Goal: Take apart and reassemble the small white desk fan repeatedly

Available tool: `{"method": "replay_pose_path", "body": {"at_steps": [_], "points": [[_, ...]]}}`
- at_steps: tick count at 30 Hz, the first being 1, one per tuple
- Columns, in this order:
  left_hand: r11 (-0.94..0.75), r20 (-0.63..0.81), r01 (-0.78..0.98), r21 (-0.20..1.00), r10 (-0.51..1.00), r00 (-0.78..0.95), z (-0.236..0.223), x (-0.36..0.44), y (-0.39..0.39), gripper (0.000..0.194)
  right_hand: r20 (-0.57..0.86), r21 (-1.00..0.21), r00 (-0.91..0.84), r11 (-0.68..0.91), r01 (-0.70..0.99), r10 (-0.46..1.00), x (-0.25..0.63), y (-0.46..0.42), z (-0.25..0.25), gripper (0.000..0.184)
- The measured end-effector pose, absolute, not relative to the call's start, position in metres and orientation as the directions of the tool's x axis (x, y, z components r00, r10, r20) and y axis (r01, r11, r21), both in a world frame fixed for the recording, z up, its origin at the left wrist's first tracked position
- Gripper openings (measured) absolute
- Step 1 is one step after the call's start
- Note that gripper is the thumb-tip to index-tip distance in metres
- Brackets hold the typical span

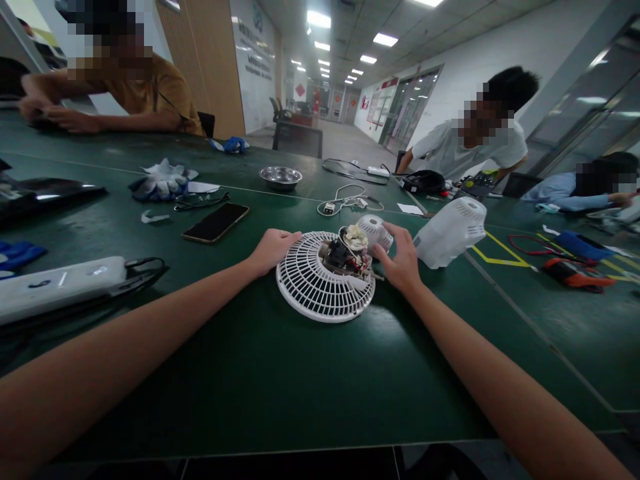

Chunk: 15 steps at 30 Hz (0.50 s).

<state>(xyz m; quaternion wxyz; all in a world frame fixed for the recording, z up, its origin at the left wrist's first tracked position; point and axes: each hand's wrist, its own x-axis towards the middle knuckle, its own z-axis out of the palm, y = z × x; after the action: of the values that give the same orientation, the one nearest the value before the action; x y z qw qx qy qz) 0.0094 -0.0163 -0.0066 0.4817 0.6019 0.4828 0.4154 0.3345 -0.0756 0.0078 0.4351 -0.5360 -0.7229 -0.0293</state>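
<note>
A round white fan grille (305,283) lies on the green table, with an exposed motor assembly (345,253) with wires on top of it. My left hand (274,251) grips the grille's left rim, its fingertips partly hidden behind the edge. My right hand (404,261) has thumb and fingers around a small white vented motor cover (374,230), just behind and to the right of the motor. To the right of that hand stands a larger white plastic housing (453,233), apart from it.
A phone (216,222), gloves (163,181) and a white power strip (65,287) lie on the left. Farther back are a metal bowl (281,177) and a white cable (345,200). An orange multimeter (577,273) lies right. Several people sit around the table.
</note>
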Motion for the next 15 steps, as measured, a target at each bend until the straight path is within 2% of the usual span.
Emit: {"method": "replay_pose_path", "body": {"at_steps": [3,6,9,11,13,15], "points": [[-0.116,0.081,0.21,0.971,0.983,0.165,-0.003,0.011,-0.02,0.032,0.566,-0.411,0.0,0.282,0.867,0.825,0.348,-0.057,-0.002,0.086],[-0.144,0.107,0.229,0.963,0.98,0.166,-0.002,0.012,-0.021,0.034,0.478,-0.551,0.059,0.246,0.798,0.876,0.356,-0.047,-0.008,0.095],[-0.148,0.106,0.24,0.959,0.978,0.18,-0.005,0.01,-0.018,0.034,0.345,-0.836,0.275,0.162,0.524,0.897,0.357,-0.045,-0.006,0.088],[-0.16,0.121,0.267,0.95,0.981,0.154,-0.008,0.009,-0.014,0.032,0.221,-0.945,0.326,0.118,0.306,0.919,0.354,-0.048,-0.001,0.073],[-0.209,0.187,0.314,0.926,0.977,0.098,-0.01,0.008,-0.01,0.031,0.156,-0.979,0.238,0.117,0.169,0.959,0.347,-0.057,0.005,0.067],[-0.304,0.297,0.346,0.888,0.952,0.075,-0.006,0.008,-0.01,0.039,0.186,-0.98,0.1,0.177,0.091,0.977,0.337,-0.07,0.01,0.066]]}}
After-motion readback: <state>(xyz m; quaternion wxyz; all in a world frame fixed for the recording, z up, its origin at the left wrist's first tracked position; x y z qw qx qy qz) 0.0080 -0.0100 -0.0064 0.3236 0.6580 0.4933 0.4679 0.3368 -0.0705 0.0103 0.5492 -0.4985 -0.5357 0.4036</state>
